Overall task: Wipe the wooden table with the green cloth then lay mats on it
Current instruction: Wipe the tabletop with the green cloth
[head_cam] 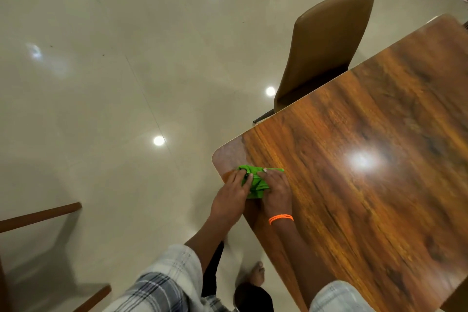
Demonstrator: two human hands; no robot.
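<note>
Both my hands are down together on the green cloth (253,182), left hand (231,195) on its left side, right hand (276,190) on its right, fingers pressing the bunched fabric between them. The cloth sits at the near left corner of the wooden table (367,159), close to the rounded edge. It's crumpled, its longer side running roughly away from me along the table edge. A tan chair (326,40) stands tucked in beyond.
</note>
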